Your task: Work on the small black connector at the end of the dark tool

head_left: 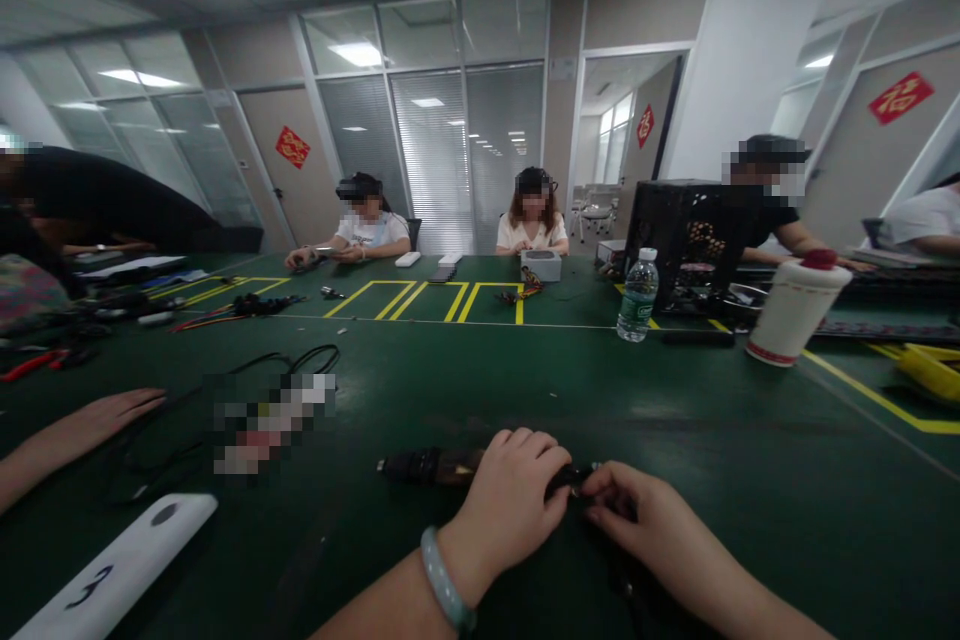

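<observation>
A dark electric screwdriver [420, 467] lies sideways on the green table, its tapered nose and small metal tip pointing left. My left hand [517, 480], with a pale green bangle [444, 580] at the wrist, is wrapped over the tool's body from above. At the tool's right end, the thumb and fingers of my right hand [637, 510] are pinched together. What sits between those fingertips is too small and dark to make out. Something dark, perhaps a cord, runs down below my right hand.
Another person's hand [112, 420] rests at the left, near black cables [315, 357]. A white device marked 3 [120, 570] lies in front. Farther off stand a water bottle [637, 298], a white cup [795, 310] and a black computer case [690, 240]. Several people sit around the table.
</observation>
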A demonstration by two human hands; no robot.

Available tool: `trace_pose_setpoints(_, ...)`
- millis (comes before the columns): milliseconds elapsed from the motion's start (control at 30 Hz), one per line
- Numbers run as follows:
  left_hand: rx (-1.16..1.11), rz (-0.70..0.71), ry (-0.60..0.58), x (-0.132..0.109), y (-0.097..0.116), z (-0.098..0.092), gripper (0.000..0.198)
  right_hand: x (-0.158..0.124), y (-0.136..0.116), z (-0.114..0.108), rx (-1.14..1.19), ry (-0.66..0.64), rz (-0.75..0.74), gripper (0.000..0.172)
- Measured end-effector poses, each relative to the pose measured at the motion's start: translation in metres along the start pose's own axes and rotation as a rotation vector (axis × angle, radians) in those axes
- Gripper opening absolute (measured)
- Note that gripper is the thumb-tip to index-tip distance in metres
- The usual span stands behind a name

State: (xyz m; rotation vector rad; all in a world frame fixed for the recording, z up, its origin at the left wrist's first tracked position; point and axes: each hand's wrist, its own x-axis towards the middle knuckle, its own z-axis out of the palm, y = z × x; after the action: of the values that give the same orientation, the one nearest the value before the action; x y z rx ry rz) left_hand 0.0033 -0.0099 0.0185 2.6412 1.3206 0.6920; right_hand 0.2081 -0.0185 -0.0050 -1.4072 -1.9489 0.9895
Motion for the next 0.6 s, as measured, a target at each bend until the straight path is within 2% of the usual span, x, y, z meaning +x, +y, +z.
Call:
trace_pose_setpoints(167,-0.014,0.019,0.011,0.0,-0.006,0.002,0.029,0.006,0.01,0.0,0.071,0.007,0.093,0.028)
trace_pose_setpoints(367,-0.01,0.043,-0.01,0.0,-0.011,0.001,0.037,0.006,0.005,-0.001,0.103,-0.032,0.108,0.017)
trace_pose_setpoints(600,0.004,0.034,-0.042,0.002,-0.008,-0.001,0.03,0.003,0.0,-0.005,0.078,-0.018,0.068,0.015)
